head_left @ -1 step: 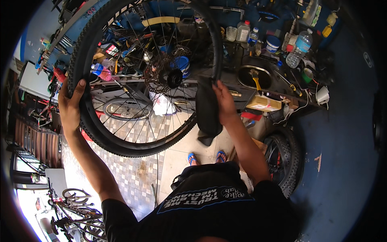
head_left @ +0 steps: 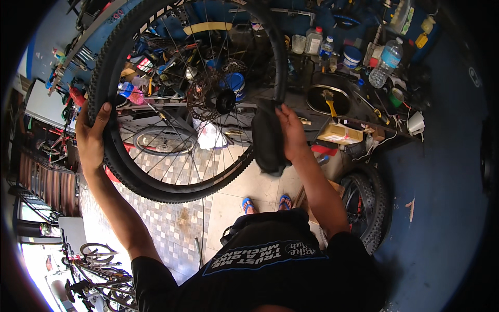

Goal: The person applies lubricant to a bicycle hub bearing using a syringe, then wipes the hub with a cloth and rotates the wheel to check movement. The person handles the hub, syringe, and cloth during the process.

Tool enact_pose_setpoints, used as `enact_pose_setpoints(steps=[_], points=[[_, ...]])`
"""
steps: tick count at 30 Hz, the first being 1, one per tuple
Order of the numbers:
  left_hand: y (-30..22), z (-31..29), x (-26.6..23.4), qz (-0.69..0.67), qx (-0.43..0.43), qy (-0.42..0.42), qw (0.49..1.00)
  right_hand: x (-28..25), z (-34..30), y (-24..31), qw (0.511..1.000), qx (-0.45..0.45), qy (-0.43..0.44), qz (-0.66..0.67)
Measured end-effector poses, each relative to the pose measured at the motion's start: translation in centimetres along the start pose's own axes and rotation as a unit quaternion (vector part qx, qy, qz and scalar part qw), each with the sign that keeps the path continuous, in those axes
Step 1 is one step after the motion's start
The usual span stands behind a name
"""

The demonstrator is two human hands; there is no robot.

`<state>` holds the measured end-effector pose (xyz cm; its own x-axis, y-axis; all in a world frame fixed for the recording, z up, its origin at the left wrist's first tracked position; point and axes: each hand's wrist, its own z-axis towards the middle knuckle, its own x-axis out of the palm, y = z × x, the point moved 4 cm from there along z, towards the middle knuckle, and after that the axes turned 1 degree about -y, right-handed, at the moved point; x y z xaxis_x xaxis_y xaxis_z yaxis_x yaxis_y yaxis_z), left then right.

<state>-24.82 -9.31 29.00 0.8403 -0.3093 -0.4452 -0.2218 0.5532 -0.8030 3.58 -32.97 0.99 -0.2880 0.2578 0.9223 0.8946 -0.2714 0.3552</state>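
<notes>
**Big Wheel Aloft, Cloth at the Rim**

You hold a large, round black bicycle wheel with a knobbly rubber tyre (head_left: 225,102) up in front of the dark, tool-strewn workbench (head_left: 358,115). Your left hand (head_left: 91,136) is wrapped on the tyre, thumb on the near face. Your right hand (head_left: 292,132) appears closed on the top of a limp, black, cloth-like piece (head_left: 268,139), against the tyre's opposite side; how firmly you cannot tell.

Expect the wheel to feel light for its width yet awkward, its weight likely drawn toward the hub. The rim should be stiff, the tread grippy, the spokes easily bent and the brake disc easily warped. Take hold at the tyre, on opposite sides, clear of both. The cloth should simply fold and drag.

The wheel shows white markings on its dark rim, thin spokes, a perforated brownish disc and a black hub, these last two seen against the workbench.
</notes>
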Motion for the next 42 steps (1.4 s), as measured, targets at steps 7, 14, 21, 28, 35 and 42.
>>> enact_pose_setpoints(steps=[7, 14, 21, 28, 35, 42], points=[[-0.3, 0.0, 0.0, -0.013, 0.001, -0.009, 1.0, 1.7, 1.8, 3.2, 0.978, -0.121, -0.001, -0.167], [-1.0, -0.3, 0.8, -0.015, 0.002, -0.029, 0.999, 3.9, 3.8, 1.1, 0.743, -0.377, -0.033, -0.553], [-1.5, -0.9, 1.2, -0.004, -0.002, -0.028, 1.0, 7.1, 1.7, -1.4, 0.31, -0.413, -0.03, -0.856], [-1.9, -1.1, 1.2, 0.022, -0.007, -0.019, 1.0, 7.5, 2.9, -1.6, 0.578, -0.26, -0.058, -0.771], [-1.5, -1.1, 1.2, 0.002, 0.003, -0.022, 1.0, 2.1, 2.6, 0.1, 0.998, 0.034, 0.01, -0.043], [-1.7, -1.5, 1.0, 0.018, -0.002, -0.005, 1.0, 3.0, 3.4, -2.2, 0.998, 0.016, 0.04, -0.045]])
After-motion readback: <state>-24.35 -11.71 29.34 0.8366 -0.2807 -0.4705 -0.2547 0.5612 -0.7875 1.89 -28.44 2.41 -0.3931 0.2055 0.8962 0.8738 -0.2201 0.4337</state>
